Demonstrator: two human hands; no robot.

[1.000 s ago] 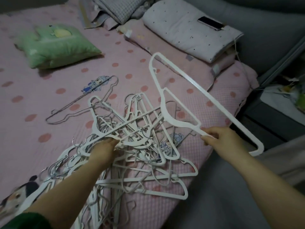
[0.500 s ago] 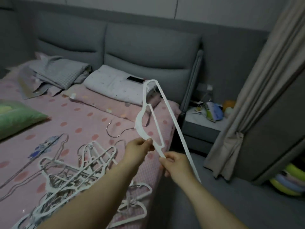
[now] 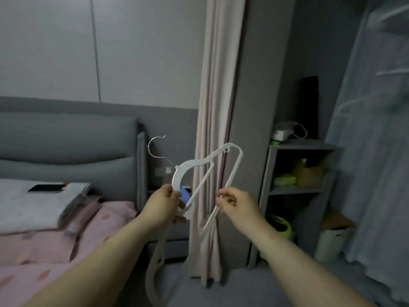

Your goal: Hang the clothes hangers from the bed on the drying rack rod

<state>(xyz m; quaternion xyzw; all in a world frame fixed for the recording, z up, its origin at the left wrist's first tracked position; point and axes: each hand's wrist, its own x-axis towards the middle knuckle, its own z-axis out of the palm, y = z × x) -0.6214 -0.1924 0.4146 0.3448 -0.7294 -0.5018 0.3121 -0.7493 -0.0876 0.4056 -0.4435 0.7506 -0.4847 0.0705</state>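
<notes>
I hold a white plastic hanger [image 3: 234, 165] with a metal hook in front of me, tilted on its side. My left hand [image 3: 162, 203] grips its curved neck and my right hand [image 3: 238, 201] pinches its straight lower bar. A second white hanger [image 3: 156, 262] dangles down from my left hand. Only the pink dotted corner of the bed [image 3: 39, 251] shows at lower left; the pile of hangers is out of view. Pale hangers [image 3: 391, 73] hang blurred at the upper right, and the rod they hang from cannot be made out.
A grey padded headboard [image 3: 70, 138] stands behind the bed, with a white pillow [image 3: 33, 207] and a phone [image 3: 47, 188] on it. A beige curtain [image 3: 215, 107] hangs straight ahead. A grey shelf unit [image 3: 298, 189] with clutter and a white bin [image 3: 330, 242] stand to the right.
My view has swung up and right, away from the bed towards the curtain and shelf. My left hand left the pile and now holds the lifted hanger's neck, with another hanger dangling below.
</notes>
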